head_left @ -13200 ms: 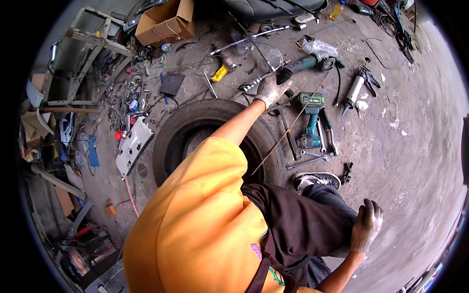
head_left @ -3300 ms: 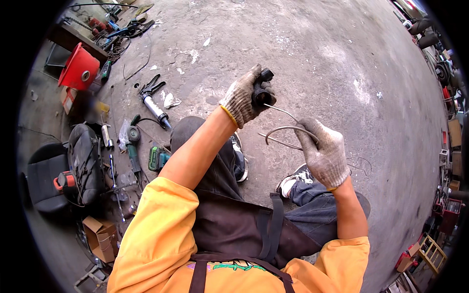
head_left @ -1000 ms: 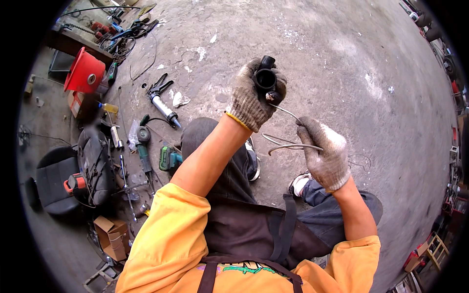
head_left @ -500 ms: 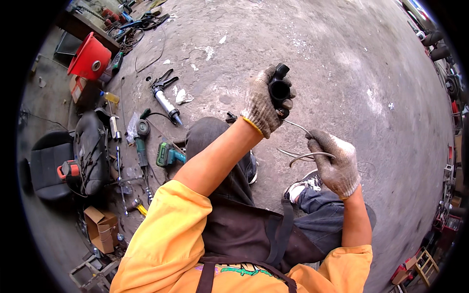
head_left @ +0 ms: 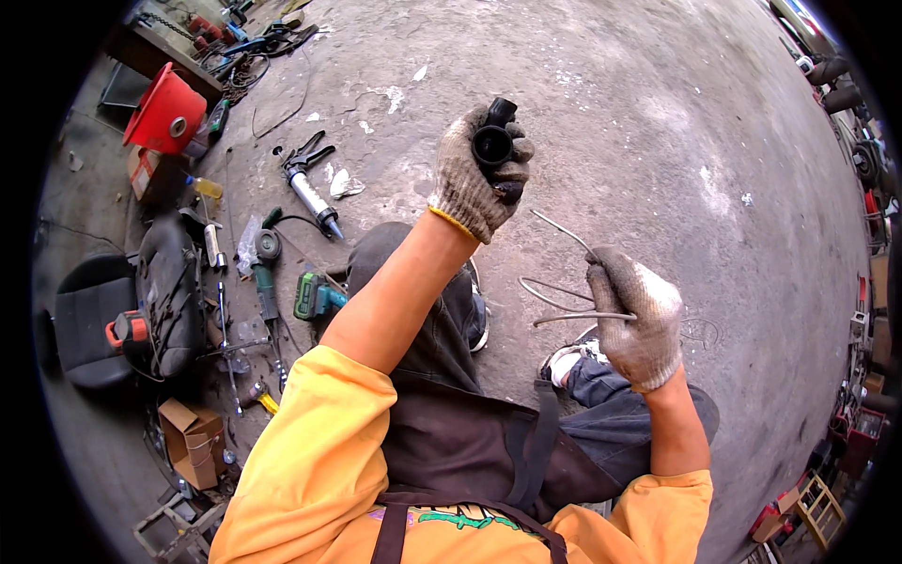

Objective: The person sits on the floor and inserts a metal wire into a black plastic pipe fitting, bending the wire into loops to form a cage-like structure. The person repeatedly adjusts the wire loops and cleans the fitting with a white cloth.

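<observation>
At mid-frame, fingers clamped, left hand (head_left: 473, 174) holds black pipe (head_left: 493, 146) and right hand (head_left: 643, 315) bent wire (head_left: 584, 315), its tip apart.

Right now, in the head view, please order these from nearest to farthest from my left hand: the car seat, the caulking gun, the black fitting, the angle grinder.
From the left hand:
1. Black fitting: held in its grip.
2. Caulking gun: lying to its left.
3. Angle grinder: farther left, lower in view.
4. Car seat: at the far left.
</observation>
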`<state>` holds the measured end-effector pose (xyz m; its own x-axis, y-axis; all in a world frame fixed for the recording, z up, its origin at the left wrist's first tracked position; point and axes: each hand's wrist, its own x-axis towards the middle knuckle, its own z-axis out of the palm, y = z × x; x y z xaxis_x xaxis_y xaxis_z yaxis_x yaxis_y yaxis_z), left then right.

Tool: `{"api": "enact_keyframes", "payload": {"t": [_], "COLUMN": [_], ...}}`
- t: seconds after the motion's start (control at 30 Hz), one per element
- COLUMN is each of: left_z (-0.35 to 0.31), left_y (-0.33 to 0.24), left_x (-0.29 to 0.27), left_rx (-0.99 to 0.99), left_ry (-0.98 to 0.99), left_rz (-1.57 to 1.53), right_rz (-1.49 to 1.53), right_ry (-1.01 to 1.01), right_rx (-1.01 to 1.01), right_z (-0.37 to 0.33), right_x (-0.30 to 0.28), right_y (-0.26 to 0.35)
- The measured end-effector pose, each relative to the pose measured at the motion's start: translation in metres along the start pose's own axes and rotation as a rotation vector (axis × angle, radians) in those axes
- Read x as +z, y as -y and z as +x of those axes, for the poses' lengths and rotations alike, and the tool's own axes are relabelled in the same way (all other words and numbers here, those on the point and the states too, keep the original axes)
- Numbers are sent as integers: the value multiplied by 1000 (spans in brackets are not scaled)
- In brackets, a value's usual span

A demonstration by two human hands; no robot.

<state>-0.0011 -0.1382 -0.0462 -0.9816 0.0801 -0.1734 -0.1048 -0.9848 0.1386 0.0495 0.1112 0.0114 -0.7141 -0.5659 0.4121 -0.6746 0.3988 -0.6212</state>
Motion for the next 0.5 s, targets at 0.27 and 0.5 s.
{"api": "enact_keyframes", "payload": {"t": [0.27, 0.5], "left_z": [-16, -38], "left_y": [18, 26], "left_x": [30, 58], "left_rx": [-309, -98], "left_ry": [250, 227], "left_rz": [313, 1085], "right_rz": [365, 330], "right_ry": [-179, 11], "right_rx": [576, 440], "right_z": [6, 3], "right_x": [-49, -74], "right_y": [-11, -11]}}
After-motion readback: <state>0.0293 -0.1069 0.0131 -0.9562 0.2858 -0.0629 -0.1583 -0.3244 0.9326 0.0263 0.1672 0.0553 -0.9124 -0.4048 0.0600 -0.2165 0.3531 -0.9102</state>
